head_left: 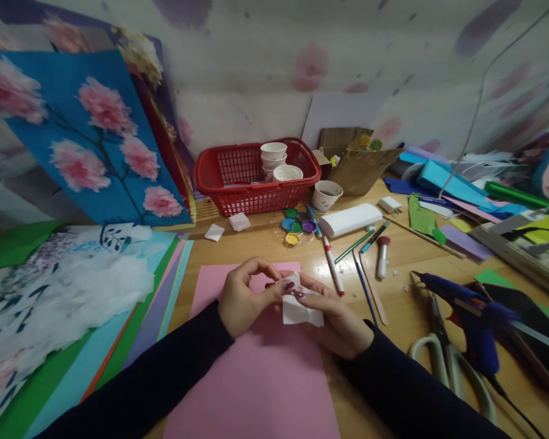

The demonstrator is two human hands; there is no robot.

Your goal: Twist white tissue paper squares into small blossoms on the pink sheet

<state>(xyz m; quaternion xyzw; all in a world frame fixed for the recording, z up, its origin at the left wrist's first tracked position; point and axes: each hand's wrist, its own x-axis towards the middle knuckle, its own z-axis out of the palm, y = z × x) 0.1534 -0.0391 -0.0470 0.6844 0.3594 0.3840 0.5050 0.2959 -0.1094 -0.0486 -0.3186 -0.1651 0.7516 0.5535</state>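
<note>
Left hand and right hand are pinching tissue over pink paper, open between the sleeves, right edge showing.

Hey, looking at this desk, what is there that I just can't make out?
All in the head view:
Right hand: some fingers, hidden behind the white paper.
Pink sheet: near end, cut off by the bottom edge.
Basket: much of its floor, hidden by its front wall.
Glue stick: rear end, cut off by the right edge.
</note>
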